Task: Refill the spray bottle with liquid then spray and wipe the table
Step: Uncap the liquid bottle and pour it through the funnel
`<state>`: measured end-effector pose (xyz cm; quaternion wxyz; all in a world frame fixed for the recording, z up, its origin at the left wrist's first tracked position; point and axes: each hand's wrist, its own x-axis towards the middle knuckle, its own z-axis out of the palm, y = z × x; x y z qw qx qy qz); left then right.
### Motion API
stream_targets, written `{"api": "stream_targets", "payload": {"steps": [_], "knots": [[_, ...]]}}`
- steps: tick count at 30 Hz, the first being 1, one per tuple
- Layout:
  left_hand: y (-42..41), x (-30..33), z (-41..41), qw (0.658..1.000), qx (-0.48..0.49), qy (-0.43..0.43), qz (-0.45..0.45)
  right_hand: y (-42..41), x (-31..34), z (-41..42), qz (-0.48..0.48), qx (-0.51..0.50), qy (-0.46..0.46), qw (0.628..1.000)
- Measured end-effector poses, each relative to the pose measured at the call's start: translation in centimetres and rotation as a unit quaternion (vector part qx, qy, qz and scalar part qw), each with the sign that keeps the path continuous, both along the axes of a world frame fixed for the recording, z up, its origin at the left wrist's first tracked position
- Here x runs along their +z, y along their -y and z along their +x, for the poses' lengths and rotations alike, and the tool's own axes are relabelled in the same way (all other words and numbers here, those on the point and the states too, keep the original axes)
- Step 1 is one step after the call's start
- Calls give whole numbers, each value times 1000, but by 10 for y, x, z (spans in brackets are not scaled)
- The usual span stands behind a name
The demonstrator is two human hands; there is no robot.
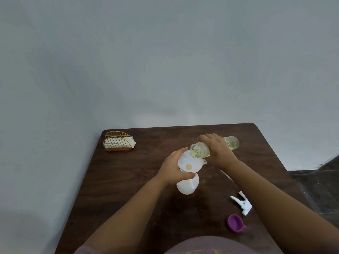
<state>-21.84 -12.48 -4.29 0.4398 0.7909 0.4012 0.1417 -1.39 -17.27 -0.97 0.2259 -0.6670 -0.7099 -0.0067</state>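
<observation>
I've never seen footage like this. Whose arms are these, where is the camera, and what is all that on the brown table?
There is no machine here: these are a person's two bare arms, filmed by one wide-angle camera worn on the head, looking forward and down. That is why the arms reach in from the bottom of the picture.

The right hand holds a clear bottle of pale yellow liquid, tipped on its side so that its open mouth sits over a white funnel. The left hand steadies that funnel on top of a white spray bottle.

On the dark wooden table lie the white trigger sprayer head, taken off, and a purple cap. At the far left corner stands a gold wire holder with white napkins in it. Behind is a plain grey wall.
</observation>
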Motion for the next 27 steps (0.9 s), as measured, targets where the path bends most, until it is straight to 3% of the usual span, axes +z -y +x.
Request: {"api": "stream_targets", "payload": {"steps": [27], "knots": [[0, 3, 1, 1000, 0, 2, 1, -1, 4, 0, 4, 11, 20, 1000]]}}
